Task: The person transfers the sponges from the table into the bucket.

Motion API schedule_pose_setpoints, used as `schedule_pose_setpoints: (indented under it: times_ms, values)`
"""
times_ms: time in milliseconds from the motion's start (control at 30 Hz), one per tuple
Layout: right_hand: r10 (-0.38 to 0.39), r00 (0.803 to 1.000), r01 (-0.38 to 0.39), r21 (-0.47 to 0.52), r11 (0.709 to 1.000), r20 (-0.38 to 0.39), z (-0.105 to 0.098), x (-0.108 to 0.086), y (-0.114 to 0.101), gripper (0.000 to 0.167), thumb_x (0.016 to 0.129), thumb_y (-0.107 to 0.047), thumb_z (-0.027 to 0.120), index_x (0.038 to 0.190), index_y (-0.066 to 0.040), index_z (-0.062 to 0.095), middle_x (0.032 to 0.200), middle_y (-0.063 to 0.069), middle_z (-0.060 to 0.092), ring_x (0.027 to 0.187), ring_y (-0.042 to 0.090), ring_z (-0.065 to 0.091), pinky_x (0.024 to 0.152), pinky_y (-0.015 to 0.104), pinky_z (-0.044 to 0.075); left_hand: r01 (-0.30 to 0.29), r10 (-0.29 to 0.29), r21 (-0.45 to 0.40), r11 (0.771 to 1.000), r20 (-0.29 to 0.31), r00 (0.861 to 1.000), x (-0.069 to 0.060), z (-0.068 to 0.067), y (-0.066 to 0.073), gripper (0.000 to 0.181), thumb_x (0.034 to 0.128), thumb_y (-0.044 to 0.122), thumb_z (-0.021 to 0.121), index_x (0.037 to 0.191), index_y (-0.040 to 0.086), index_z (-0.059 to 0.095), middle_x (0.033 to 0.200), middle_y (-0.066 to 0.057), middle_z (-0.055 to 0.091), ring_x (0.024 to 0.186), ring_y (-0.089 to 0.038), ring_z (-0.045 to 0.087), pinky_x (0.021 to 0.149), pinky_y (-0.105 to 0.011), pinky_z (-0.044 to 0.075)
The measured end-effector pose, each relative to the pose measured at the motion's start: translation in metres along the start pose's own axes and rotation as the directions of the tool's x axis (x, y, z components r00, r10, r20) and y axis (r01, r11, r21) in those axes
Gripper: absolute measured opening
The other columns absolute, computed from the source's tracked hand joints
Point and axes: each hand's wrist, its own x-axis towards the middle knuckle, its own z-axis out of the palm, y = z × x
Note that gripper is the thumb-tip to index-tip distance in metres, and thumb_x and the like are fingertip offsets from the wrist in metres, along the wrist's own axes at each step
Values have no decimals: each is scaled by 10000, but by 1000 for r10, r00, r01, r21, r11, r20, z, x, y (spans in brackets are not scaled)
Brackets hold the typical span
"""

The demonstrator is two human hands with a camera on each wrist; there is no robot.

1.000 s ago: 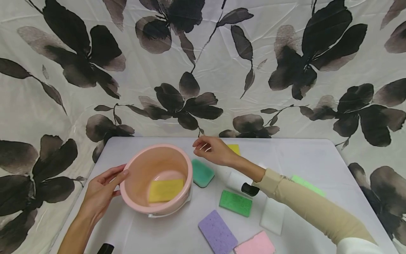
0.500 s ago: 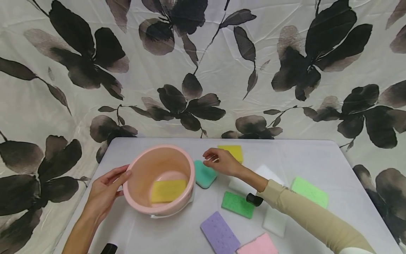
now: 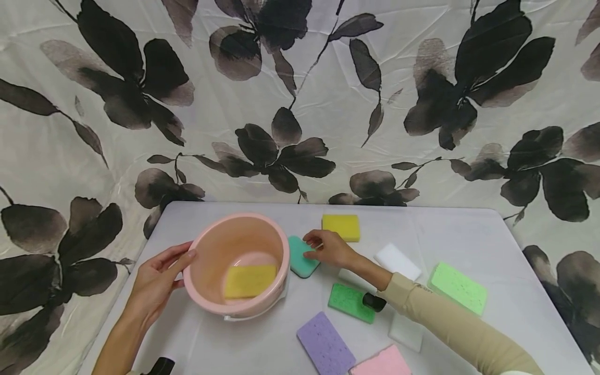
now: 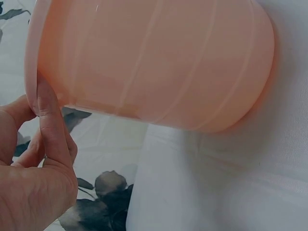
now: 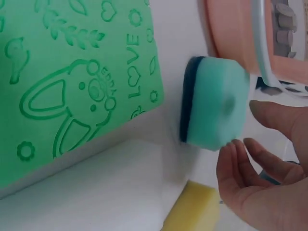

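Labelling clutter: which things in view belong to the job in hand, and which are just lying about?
In the job, seemingly:
pink bucket, rim in the left grip
yellow sponge inside it
teal sponge, right grip at it

Lying about (some may be used later):
second yellow sponge
purple sponge
pink sponge
green sponge
lime sponge
white pieces

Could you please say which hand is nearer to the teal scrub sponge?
Right. The right hand is at the teal scrub sponge, touching or nearly so; the left hand grips the pink bucket by its rim on the side away from the sponge.
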Motion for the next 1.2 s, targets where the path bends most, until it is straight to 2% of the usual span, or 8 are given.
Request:
schedule_pose_setpoints:
  times_ms: [133,333,567,733,1200]
  values:
    - [16,1000,-15,-39,999,16,1,-2,1,393,879,-35,794,1217,96,641,1137,213,681,1029,338,661,904,358,572,8,-8,9,1000,-3,1000,0,1,-1,690,912,421,776,1460,73,542,1057,260,674,950,15,666,743,-234,606]
    - [67,996,-61,-95,994,62,3,-3,4,396,905,-101,789,1225,77,639,1123,170,694,1035,289,664,920,368,561,-3,3,8,1000,-6,1000,-1,1,0,676,914,418,775,1454,79,551,1061,256,672,950,14,668,743,-232,606]
    - [127,990,-125,-34,992,68,-1,-4,3,322,919,-125,773,1172,9,625,1132,159,687,1050,273,670,935,387,560,-22,22,-18,1000,1,1000,-3,1,1,625,915,397,781,1420,88,583,1064,237,685,941,0,675,731,-235,608]
    - [121,991,-121,-4,993,58,-10,-4,2,338,888,-118,803,1162,19,658,1067,135,714,974,242,705,872,345,585,-24,24,-22,999,0,1000,-4,1,1,632,912,395,785,1418,76,581,1055,239,686,939,4,678,737,-239,608]
    - [119,993,-119,76,990,-1,-43,-14,-9,361,838,-91,853,1148,31,713,1025,120,714,917,188,690,786,281,569,-40,40,-42,998,6,999,-3,1,1,585,909,374,794,1381,80,611,1051,230,697,922,-7,681,714,-242,611]
